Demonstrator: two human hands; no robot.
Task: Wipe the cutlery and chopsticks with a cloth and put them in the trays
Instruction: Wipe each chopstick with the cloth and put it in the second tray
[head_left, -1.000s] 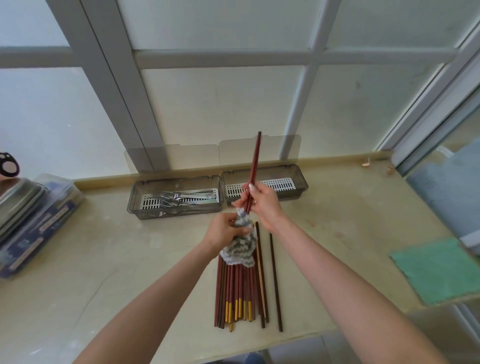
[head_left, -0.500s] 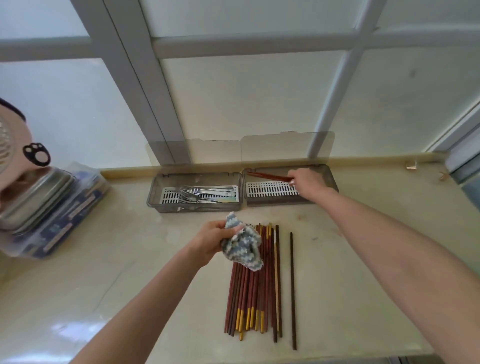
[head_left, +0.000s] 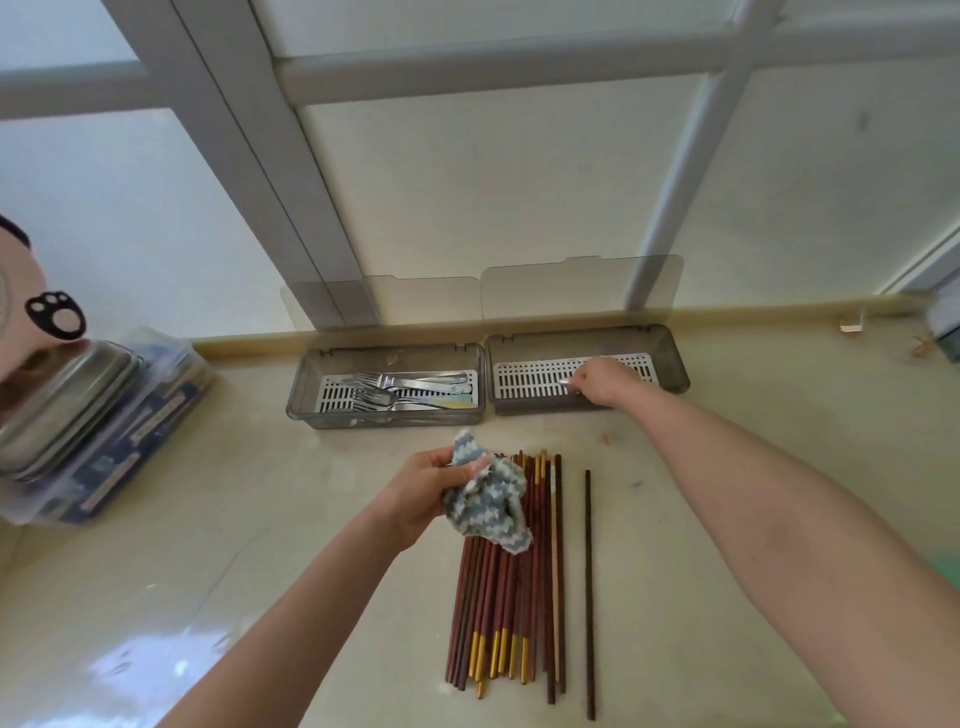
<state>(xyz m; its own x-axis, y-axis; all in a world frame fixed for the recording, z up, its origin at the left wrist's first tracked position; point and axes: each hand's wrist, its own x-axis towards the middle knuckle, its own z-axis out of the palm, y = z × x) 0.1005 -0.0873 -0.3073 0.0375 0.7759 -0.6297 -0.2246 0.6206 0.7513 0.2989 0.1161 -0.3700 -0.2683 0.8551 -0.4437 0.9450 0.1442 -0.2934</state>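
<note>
Cutlery: forks and other steel pieces lie flat on the white slotted insert of the left tray. Its clear lid stands up against the window. At its 9 o'clock, well apart, steel pans are stacked on a plastic-wrapped box.
Counter: pale and glossy, carries everything listed.
Left hand: at 6 o'clock of the left tray, fingers and thumb curled round the cloth, gripping it.
Cloth: blue-grey and white zigzag, bunched up. It hangs from the hand over the far ends of the bundle.
Chopsticks: bundle of red-brown sticks, some with gold ends, lying on the counter along the 12–6 line at 6 o'clock of the gap between the trays.
Single chopstick: dark, parallel to the bundle at its 3 o'clock, near but apart.
Right tray: touching the left tray at its 3 o'clock, lid up, white slotted insert visible.
Right hand: down on the right tray's insert, fingers curled. Cannot tell whether it holds anything; no chopstick is visible in this tray.
</note>
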